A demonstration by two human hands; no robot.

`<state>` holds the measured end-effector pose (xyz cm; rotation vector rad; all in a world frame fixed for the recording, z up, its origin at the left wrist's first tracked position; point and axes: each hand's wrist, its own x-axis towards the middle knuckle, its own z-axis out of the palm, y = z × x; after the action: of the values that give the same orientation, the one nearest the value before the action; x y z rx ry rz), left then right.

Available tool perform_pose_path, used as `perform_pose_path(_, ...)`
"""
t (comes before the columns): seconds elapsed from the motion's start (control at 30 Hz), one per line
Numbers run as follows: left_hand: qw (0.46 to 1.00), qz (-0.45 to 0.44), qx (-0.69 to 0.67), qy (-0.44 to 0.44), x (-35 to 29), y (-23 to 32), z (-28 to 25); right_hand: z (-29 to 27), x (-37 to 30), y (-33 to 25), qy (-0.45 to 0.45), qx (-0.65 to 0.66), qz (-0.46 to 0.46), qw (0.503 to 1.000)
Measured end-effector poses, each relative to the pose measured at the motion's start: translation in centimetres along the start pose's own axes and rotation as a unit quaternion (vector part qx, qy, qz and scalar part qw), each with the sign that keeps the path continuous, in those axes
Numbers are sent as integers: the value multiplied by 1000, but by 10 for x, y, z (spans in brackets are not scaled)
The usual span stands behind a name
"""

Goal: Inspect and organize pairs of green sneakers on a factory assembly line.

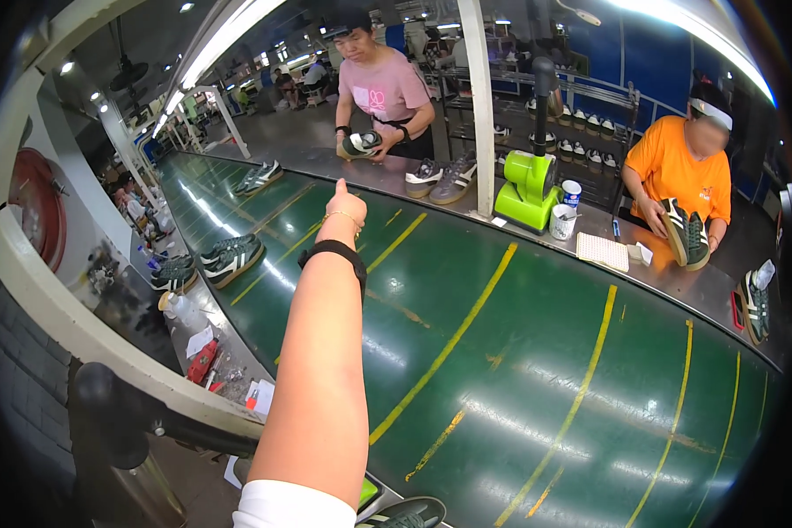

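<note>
My left arm reaches out over the green conveyor belt [466, 378] toward its far side. My left hand [345, 209] points with one digit stretched out and the other fingers curled, and no object shows in it. A black band and a thin gold bracelet circle the wrist. Left of the arm, a pair of dark green shoes with pale stripes [233, 258] stands on the belt, with another pair of shoes [260, 179] farther along. Part of a dark green shoe [405, 512] shows at the lower edge. My right hand is out of sight.
Across the belt, a person in pink [385, 88] holds a shoe; a person in orange [678, 163] holds a pair. A bright green machine [528, 191], a white cup [562, 222] and grey shoes [455, 180] stand on the far ledge. A white post [480, 106] rises there.
</note>
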<state>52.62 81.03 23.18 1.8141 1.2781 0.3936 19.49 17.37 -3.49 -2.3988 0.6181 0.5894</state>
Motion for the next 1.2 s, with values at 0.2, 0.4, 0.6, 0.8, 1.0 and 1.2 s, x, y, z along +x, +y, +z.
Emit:
perform_pose_path(0.2,999,40,21,-13,11,15,1,1,-1,1,3,1,-4,1000)
perform_pose_path(0.4,998,44,46,-20,6,18,10,15,11,-7,14,15,-27,999)
perform_pose_path(0.6,999,31,44,-5,8,21,15,17,19,-9,19,20,-52,998)
perform_pose_path(0.8,999,19,42,-12,6,17,21,20,29,-14,29,21,-80,996)
perform_pose_path(1.0,998,22,52,-19,7,11,25,21,36,-24,45,24,-106,993)
perform_pose_path(1.2,989,70,121,-39,3,-16,45,10,19,-20,50,20,-117,992)
